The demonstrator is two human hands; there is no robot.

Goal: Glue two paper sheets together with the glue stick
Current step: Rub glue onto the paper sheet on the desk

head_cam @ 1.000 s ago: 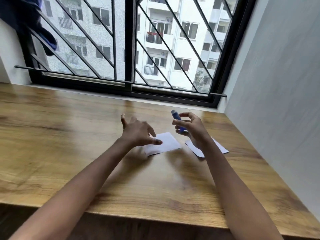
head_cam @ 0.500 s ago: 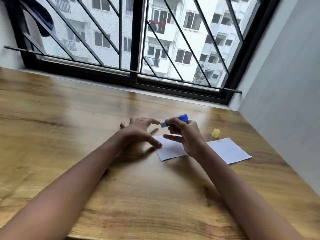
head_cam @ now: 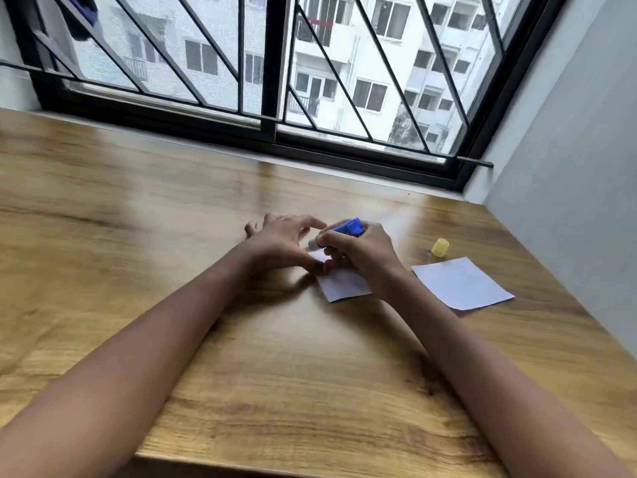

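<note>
The right hand [head_cam: 365, 260] curls its fingers around the blue glue stick [head_cam: 348, 227], tilted with the tip down toward the near paper sheet [head_cam: 344, 288]; the left hand [head_cam: 279, 243], fingers spread and holding nothing, presses that sheet's left edge; the second sheet [head_cam: 462, 282] lies apart at the right on the wooden table [head_cam: 275, 374] (a yellow cap [head_cam: 440, 247] stands just behind it).

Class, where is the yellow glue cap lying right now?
In the head view, the yellow cap sits on the table right of the right hand, just beyond the loose paper sheet.
</note>
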